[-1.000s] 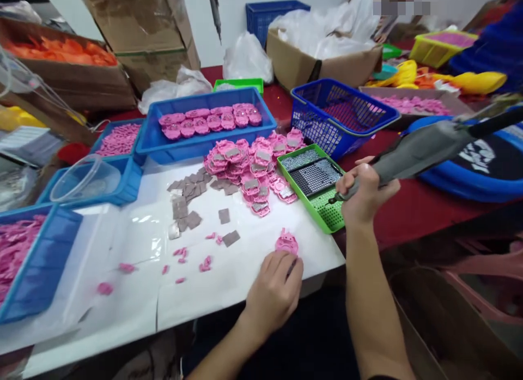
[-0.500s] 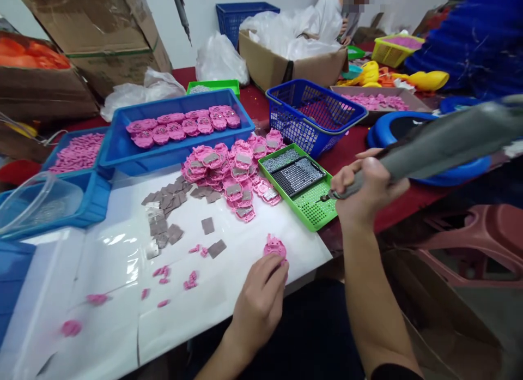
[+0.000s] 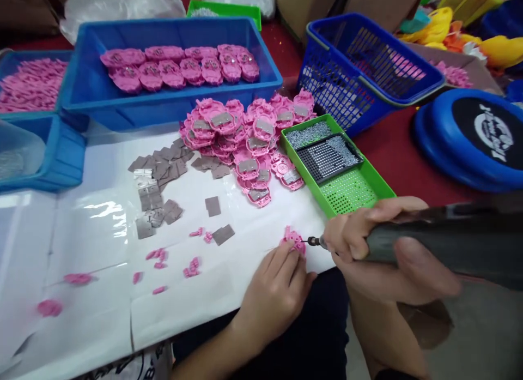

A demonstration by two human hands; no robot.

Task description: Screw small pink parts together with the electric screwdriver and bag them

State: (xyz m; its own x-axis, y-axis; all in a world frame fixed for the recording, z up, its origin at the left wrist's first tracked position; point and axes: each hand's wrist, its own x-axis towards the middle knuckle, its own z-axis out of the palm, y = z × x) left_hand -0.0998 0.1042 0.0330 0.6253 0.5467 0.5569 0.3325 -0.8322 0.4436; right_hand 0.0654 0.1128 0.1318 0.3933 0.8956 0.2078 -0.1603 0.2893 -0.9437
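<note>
My left hand (image 3: 275, 293) rests on the white sheet (image 3: 102, 233) near its front edge, fingers closed on a small pink plastic part (image 3: 293, 240). My right hand (image 3: 379, 249) is wrapped round a grey electric screwdriver (image 3: 441, 243), lying almost level, its thin bit touching the pink part from the right. A green tray (image 3: 368, 175) with screws and a black perforated plate lies just behind the screwdriver tip. A heap of pink parts (image 3: 249, 134) with grey inserts lies behind on the sheet.
Grey square pads (image 3: 159, 184) and small pink bits (image 3: 192, 265) are scattered on the sheet. A blue bin of pink parts (image 3: 171, 96) stands behind, more blue bins (image 3: 41, 151) at left, a blue mesh basket (image 3: 368, 64) and a blue round lid (image 3: 474, 140) at right.
My right hand has come down from the green tray with the screwdriver, bringing its bit to the pink part. The view has tilted down and closer. My left hand stays on the part.
</note>
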